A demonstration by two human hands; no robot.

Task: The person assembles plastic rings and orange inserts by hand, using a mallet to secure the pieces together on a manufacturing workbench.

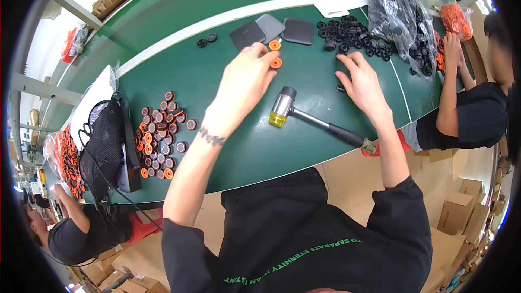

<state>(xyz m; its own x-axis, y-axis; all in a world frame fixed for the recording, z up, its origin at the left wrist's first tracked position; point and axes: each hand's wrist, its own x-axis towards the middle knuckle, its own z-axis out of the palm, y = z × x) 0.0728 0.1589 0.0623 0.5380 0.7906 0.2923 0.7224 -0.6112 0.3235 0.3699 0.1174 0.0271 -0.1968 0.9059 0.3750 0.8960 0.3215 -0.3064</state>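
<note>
My left hand (245,77) hovers over the bench, thumb apart from its bent fingers. Its fingertips are beside two round orange parts (275,45), close enough that I cannot tell whether they touch the nearer one. My right hand (360,83) has thumb and forefinger spread, just in front of a pile of round black parts (355,35). By its thumb lies a small dark piece (340,88). Between my hands rests a mallet (283,106) with a metal head, one black face and one yellow face; its black grip points toward my right forearm.
Assembled black-and-orange round pieces (163,130) are heaped at left, beside a black mesh bag (103,146) with a cable. Dark square pads (298,31) lie at the back. A clear plastic bag (399,16) of black parts stands at right. Co-workers sit on both sides.
</note>
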